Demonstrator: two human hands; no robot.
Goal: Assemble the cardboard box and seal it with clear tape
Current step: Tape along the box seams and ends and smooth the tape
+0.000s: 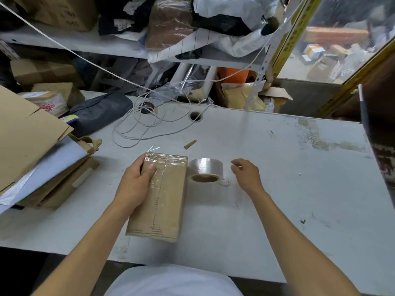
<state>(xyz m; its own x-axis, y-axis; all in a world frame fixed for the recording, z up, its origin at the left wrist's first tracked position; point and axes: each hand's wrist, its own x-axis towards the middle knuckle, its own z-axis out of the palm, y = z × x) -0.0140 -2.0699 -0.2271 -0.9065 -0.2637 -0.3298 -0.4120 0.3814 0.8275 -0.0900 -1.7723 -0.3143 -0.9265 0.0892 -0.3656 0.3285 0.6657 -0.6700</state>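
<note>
A small brown cardboard box [166, 201] lies closed on the white table [277, 189], with clear tape running along its top seam and over its far end. My left hand [136, 180] grips the box's far left side, thumb pressed on the taped top. A roll of clear tape [205, 170] stands just right of the box, touching it or nearly so. My right hand [245, 174] hovers a little to the right of the roll, fingers loosely curled and apart, holding nothing that I can make out.
Flattened cardboard sheets [27, 137] are stacked at the table's left. A coiled white cable [147, 124] and a small cardboard scrap [189, 144] lie beyond the box. Cluttered shelves [128, 50] rise behind the table. A cable hole [195, 116] is in the tabletop.
</note>
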